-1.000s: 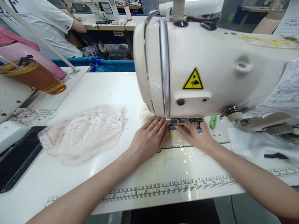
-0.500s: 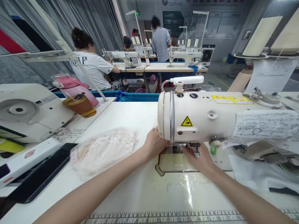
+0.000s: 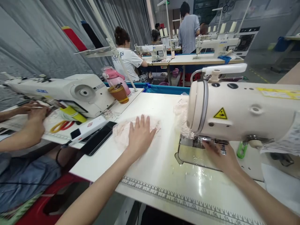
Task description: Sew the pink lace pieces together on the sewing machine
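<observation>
My left hand (image 3: 140, 134) lies with fingers spread on a pile of thin, pale pink fabric (image 3: 122, 132) on the white tabletop. Under the head of a white sewing machine (image 3: 222, 106), my right hand (image 3: 221, 156) is beside the presser foot (image 3: 201, 142). Its fingertips are partly hidden by the metal parts, so I cannot tell whether they grip anything. More pale, gathered fabric (image 3: 184, 120) lies just left of the machine head, running back behind it.
A black phone (image 3: 99, 139) and a white device (image 3: 90, 126) lie at left. Beyond are a brown cup (image 3: 118, 93) and a pink bottle (image 3: 113, 76). A co-worker's hands (image 3: 37, 112) are at the neighbouring machine (image 3: 70, 90). A printed ruler (image 3: 178, 198) lines the front edge.
My left hand has moved from beside the needle area leftward onto the fabric pile. My right hand stays by the presser foot. The view has swung left, bringing the neighbour's hands into sight.
</observation>
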